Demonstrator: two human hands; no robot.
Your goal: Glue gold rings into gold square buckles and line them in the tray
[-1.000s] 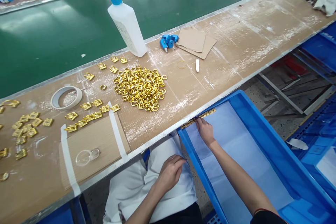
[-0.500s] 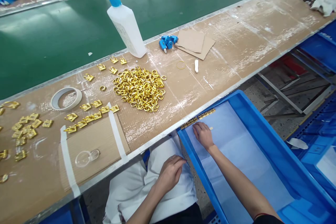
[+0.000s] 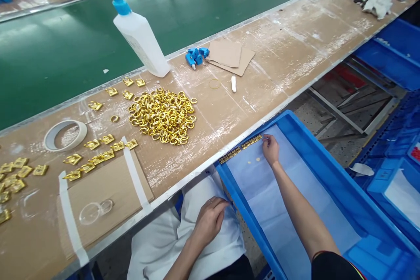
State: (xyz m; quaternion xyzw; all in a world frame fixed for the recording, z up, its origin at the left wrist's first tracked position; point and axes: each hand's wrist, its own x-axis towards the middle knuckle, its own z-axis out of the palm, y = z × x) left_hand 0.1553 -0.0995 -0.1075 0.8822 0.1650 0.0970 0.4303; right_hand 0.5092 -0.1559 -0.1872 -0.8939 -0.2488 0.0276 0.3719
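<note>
My right hand [image 3: 271,150] is inside the blue tray [image 3: 290,119], its fingers curled together at the right end of a row of small gold pieces [image 3: 252,141]. Whatever may be between those fingertips is hidden. A second run of gold pieces [image 3: 229,155] continues the row along the tray's near-table wall. Two small yellowish bits [image 3: 258,159] lie on the white sheet [image 3: 295,197] lining the tray. On the white-clothed thigh [image 3: 193,192] rests my left hand [image 3: 210,219], fingers folded together, with nothing visible in it.
A heap of gold rings [image 3: 163,116] lies on the cardboard-covered table, with square gold pieces [image 3: 98,159] to its left. Also there are a tape roll [image 3: 65,135], a white bottle [image 3: 142,43], blue parts [image 3: 196,56] and cardboard scraps [image 3: 229,54]. Blue bins [image 3: 398,188] stand at right.
My right hand has moved rightward along the gold row to its far end, uncovering a second yellowish bit. The left hand stays on the thigh. The whole view has shifted slightly.
</note>
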